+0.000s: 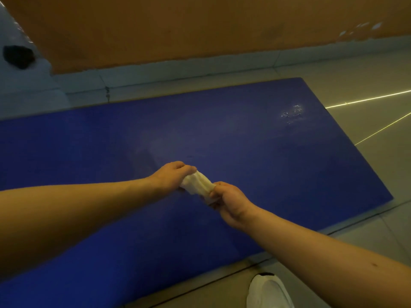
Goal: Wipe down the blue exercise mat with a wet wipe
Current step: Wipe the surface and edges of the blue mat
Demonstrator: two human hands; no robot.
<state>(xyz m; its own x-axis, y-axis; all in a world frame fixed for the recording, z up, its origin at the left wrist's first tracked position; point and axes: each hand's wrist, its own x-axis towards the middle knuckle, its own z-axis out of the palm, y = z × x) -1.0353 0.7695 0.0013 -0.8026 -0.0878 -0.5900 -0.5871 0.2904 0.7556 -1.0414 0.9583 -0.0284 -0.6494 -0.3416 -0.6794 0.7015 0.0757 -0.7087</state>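
The blue exercise mat (244, 141) lies flat on the tiled floor and fills the middle of the view. A bunched white wet wipe (196, 182) is stretched between both hands above the mat's centre. My left hand (171, 175) grips the wipe's left end with curled fingers. My right hand (229, 202) pinches its right end. A small patch of white marks or scuffs (292, 113) shows on the mat near its far right corner.
An orange wall (200, 30) with a pale skirting runs behind the mat. A dark object (19, 55) lies on the floor at far left. A white shoe (269, 292) stands on the tiles at the mat's near edge. Bare tiled floor (367, 90) stretches to the right.
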